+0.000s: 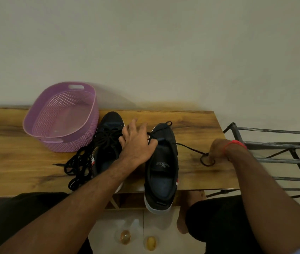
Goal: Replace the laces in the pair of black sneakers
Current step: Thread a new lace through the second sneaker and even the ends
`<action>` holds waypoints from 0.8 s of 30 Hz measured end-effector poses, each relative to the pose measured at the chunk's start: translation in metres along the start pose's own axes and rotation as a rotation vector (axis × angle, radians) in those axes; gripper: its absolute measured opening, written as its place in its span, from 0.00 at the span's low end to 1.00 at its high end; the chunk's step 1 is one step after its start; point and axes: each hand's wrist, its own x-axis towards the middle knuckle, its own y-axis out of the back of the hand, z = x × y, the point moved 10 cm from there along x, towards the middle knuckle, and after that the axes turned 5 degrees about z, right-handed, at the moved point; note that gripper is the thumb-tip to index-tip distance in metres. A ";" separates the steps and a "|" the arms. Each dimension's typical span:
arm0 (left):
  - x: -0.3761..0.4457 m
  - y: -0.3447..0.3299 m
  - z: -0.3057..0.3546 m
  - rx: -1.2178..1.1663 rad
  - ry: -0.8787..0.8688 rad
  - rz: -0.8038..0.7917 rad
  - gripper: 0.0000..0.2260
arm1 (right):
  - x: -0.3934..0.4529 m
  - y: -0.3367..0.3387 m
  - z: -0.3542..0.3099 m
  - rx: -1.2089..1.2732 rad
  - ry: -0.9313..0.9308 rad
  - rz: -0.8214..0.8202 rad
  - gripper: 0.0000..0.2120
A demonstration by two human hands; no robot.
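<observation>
Wooden desk (191,173): your left hand (138,142), fingers spread, steadies the right sneaker (162,167) while your right hand (217,149) pinches its lace (189,146). Unlacing, it seems; pull next.

Left of table: a purple perforated basket (61,116) stands near the wall, just beside the left sneaker (107,143); bare wooden table (8,158) lies in front of it.
Front left: a heap of loose black laces (77,165) spreads against the left sneaker's side.
Centre: the left hand (138,142) spans the narrow gap between the two sneakers.
Right of the right sneaker (162,167): a taut lace (189,147) crosses the table top to the right hand (217,149).
Right edge: a metal rack (273,158) stands just beside the table end.
Back: open table strip along the wall.
</observation>
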 end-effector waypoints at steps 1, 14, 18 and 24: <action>0.000 0.000 0.000 0.004 -0.004 -0.007 0.27 | 0.001 0.005 -0.011 0.035 0.067 0.055 0.19; -0.002 -0.010 0.001 0.030 0.005 -0.048 0.23 | -0.003 0.004 -0.042 0.086 0.068 0.203 0.08; -0.001 -0.007 -0.001 0.031 0.021 -0.043 0.26 | -0.005 0.013 -0.026 -0.013 -0.010 0.287 0.17; -0.002 -0.008 0.001 0.053 0.023 -0.046 0.26 | -0.029 0.013 -0.109 0.124 0.453 0.389 0.08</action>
